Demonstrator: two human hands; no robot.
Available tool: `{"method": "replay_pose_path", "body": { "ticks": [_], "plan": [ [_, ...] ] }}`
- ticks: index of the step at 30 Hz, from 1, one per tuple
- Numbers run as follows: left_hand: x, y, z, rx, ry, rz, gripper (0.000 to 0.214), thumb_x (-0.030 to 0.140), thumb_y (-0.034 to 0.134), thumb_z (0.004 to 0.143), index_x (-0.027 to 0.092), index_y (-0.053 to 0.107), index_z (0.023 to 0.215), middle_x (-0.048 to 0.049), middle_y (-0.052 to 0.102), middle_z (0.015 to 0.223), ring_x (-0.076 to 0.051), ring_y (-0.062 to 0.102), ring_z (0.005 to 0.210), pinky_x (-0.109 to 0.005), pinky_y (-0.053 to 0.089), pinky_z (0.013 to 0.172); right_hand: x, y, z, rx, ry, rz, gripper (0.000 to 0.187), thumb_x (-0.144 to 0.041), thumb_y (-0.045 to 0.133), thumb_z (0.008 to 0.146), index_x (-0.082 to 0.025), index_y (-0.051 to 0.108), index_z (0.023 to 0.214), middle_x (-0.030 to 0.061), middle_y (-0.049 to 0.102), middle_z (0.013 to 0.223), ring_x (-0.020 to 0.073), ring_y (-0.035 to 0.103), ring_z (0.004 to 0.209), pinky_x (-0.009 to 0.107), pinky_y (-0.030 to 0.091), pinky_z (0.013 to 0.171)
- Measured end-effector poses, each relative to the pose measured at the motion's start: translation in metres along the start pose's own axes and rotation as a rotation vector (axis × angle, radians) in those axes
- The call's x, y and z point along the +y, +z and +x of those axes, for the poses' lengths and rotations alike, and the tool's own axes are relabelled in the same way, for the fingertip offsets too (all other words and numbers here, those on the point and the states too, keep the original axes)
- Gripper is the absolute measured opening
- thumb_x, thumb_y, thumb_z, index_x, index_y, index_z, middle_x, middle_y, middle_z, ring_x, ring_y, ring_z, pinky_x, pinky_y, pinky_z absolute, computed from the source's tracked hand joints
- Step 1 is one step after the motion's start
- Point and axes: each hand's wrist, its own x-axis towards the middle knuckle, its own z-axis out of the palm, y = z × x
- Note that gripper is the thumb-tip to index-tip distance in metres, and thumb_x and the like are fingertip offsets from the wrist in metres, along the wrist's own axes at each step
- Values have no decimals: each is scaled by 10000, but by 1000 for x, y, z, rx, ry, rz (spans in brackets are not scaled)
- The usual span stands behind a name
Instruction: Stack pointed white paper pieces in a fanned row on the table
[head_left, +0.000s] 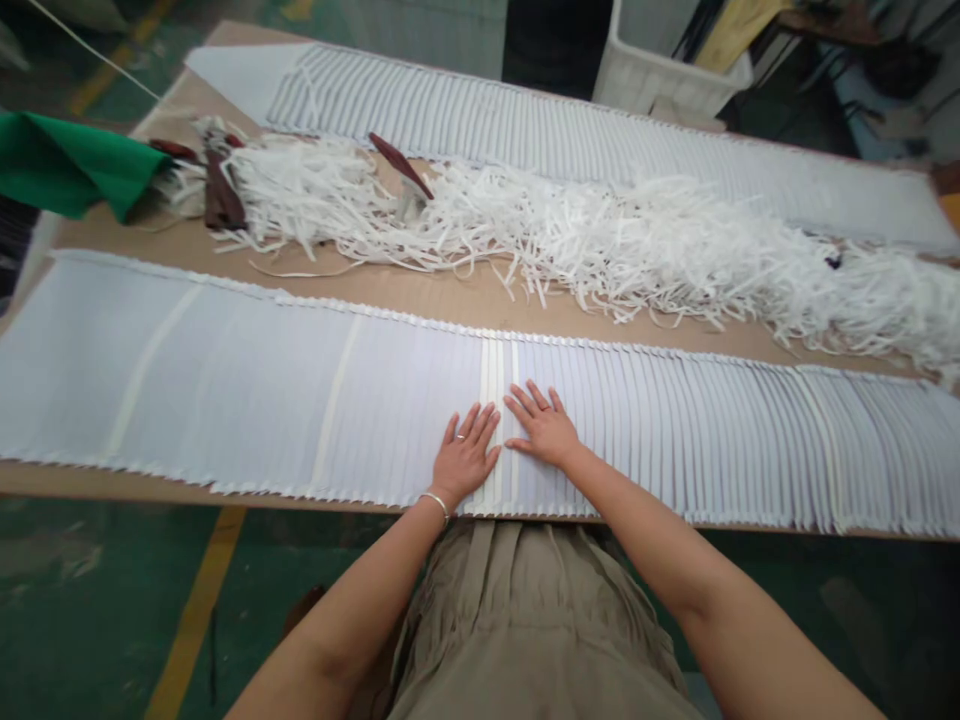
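My left hand (pixel 466 456) lies flat, fingers stretched, on a long row of overlapping white sheets (pixel 247 385) along the table's near edge. My right hand (pixel 542 426) rests flat beside it on the same row, fingers spread. Between the two hands run narrow cream strips (pixel 498 372) across the row. A ring and a bracelet are on my left hand and wrist. Neither hand holds anything.
A heap of loose white strips (pixel 600 240) covers the middle of the brown table (pixel 420 290). A second row of white sheets (pixel 570 135) lies at the far side. Green cloth (pixel 67 165) hangs at the left, dark red pieces (pixel 221 195) nearby, a white crate (pixel 660 75) behind.
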Motion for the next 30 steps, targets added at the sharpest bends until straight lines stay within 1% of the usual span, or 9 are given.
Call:
{"method": "replay_pose_path", "body": {
  "ticks": [3,5,12,15,17,19,22,26,30],
  "plan": [
    [2,3,3,11,8,-17,642,375,401,1003,253,172,1590,-39,280,1630,-243,170,1537,-511,36,1261,-3,-4,-21,49,27,18,779,-610,437,944,-218,206,1575,52,198,1658,267,93,1549,565,124,1245],
    [3,5,5,15,7,-36,649,367,404,1001,258,158,1592,-40,280,1630,-245,171,1536,-510,36,1257,-4,-4,-50,79,72,31,731,-560,417,968,-214,204,1576,49,221,1653,247,107,1548,535,140,1252],
    [14,6,13,41,-36,-97,618,370,427,984,253,270,1570,-71,347,1608,-252,208,1529,-503,58,1252,21,7,-214,155,387,77,646,-378,413,995,-179,210,1575,101,346,1606,247,208,1528,509,276,1216],
    [32,6,18,119,-116,-98,592,356,419,982,217,319,1549,-110,374,1593,-264,264,1512,-520,94,1244,42,11,-280,220,546,97,639,-377,406,998,-181,212,1574,121,368,1593,261,235,1520,528,318,1191],
    [55,9,23,174,-173,-91,585,344,408,982,183,329,1539,-137,379,1588,-273,276,1507,-534,124,1238,57,14,-318,269,641,118,637,-393,401,1001,-179,215,1571,131,373,1589,270,249,1515,540,340,1176],
    [89,17,31,191,-181,-92,583,330,404,979,169,331,1535,-147,381,1585,-277,263,1512,-539,147,1234,73,18,-354,319,709,142,635,-412,394,1002,-179,220,1567,141,381,1582,279,268,1507,551,360,1162],
    [160,36,47,192,-115,-109,575,309,408,973,187,338,1530,-138,395,1579,-274,250,1516,-539,169,1234,101,26,-411,379,769,186,633,-426,390,1001,-181,230,1563,151,398,1569,287,293,1496,558,385,1145],
    [281,74,66,190,-5,-132,546,274,398,979,187,350,1517,-138,409,1571,-267,246,1518,-540,207,1231,146,41,-506,463,862,275,632,-455,400,994,-180,274,1549,151,397,1569,290,296,1495,551,386,1149],
    [405,117,69,104,114,-154,537,238,386,985,185,335,1517,-126,394,1581,-243,220,1528,-533,251,1226,183,64,-618,544,1053,399,708,-560,392,963,-150,310,1535,168,399,1564,307,328,1478,538,361,1171]
  ]
}}
